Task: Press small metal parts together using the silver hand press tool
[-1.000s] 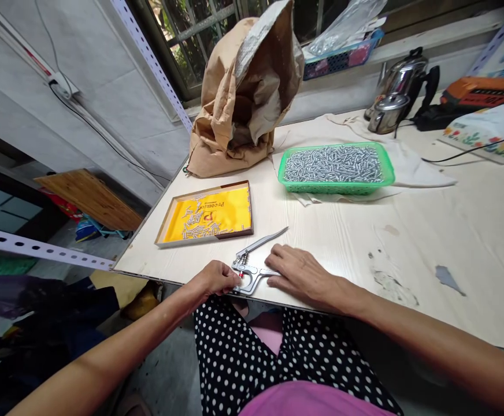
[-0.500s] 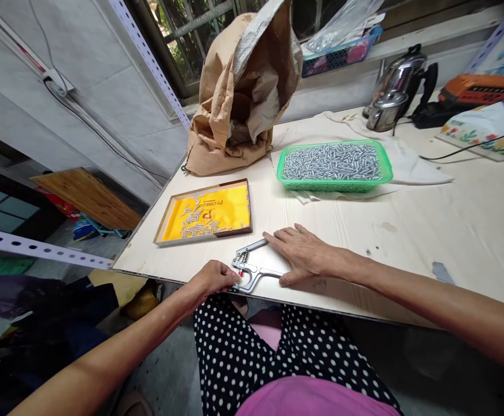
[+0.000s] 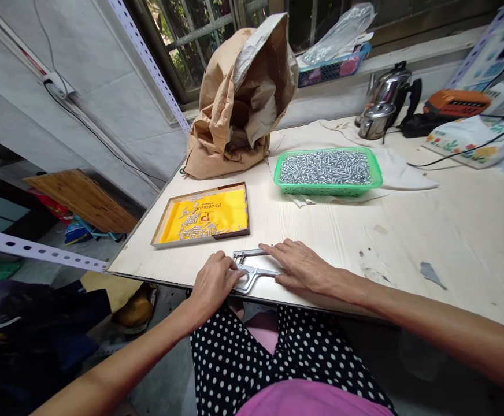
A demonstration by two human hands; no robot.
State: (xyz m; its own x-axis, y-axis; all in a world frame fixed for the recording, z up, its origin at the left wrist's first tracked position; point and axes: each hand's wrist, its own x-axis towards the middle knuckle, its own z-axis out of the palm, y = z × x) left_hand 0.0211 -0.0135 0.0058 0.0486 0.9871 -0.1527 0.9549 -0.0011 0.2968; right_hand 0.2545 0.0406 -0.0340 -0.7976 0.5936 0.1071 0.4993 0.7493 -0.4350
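Note:
Near the table's front edge lies a grey metal spring-loaded hand plier [image 3: 252,271], its two handles pointing right and its coil spring near the left end. My right hand [image 3: 304,267] spans both handles, index finger on the upper one and thumb side at the lower one. At the jaw end, my left hand [image 3: 214,280] is closed, its fingertips pinched together against the tool and covering the jaws. Whatever lies between those fingertips is hidden. Beyond the tool sits a shallow box [image 3: 200,238] with a yellow printed lining [image 3: 230,205] and loose small metal pins [image 3: 197,230].
A green plastic basket [image 3: 328,189] heaped with small metal pins stands on a cloth. Behind are an open brown paper bag [image 3: 217,115], a metal kettle [image 3: 393,86], a small metal pot [image 3: 377,120], an orange object [image 3: 458,104] and a cable [image 3: 447,157].
The plier's handles have come closer together under my right hand. My left hand has moved further over the jaws, hiding the red part seen before. The view has shifted slightly.

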